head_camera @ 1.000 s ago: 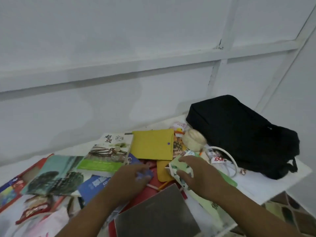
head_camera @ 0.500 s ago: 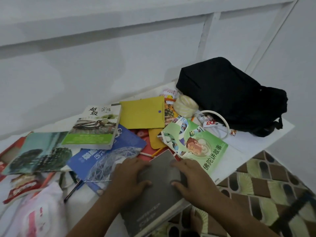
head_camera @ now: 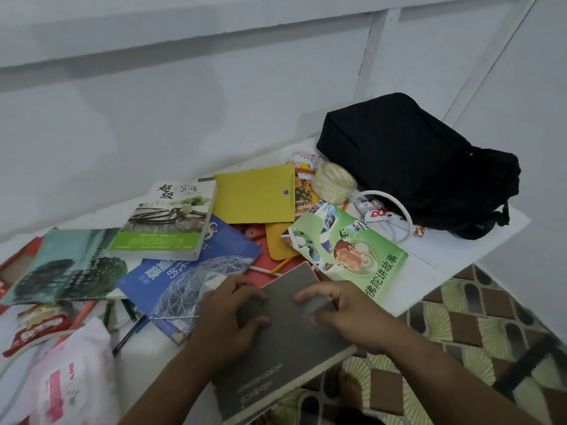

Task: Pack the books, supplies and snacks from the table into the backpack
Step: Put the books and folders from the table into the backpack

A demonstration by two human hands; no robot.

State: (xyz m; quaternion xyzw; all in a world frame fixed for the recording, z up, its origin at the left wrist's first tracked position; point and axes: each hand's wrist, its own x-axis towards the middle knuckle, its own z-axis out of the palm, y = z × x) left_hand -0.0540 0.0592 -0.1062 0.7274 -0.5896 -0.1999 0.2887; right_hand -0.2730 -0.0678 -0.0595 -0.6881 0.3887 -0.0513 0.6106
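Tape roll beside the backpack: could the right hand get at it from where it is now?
Probably yes. The tape roll lies on top of the clutter with nothing over it, and only flat things, like the green booklet, lie between it and the right hand, which would first have to leave the grey book.

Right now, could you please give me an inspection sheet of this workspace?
Surface: white table, crowded; grey hardcover book overhangs its near edge.
Job's things: black fabric backpack at far right, looks closed; green cartoon booklet; yellow envelope; clear tape roll.
Clutter: red snack packet, pink plastic bag.
Hands: left hand and right hand rest on the grey book, fingers spread.
Cables: white cord loop.
Surroundings: white wall, patterned floor.
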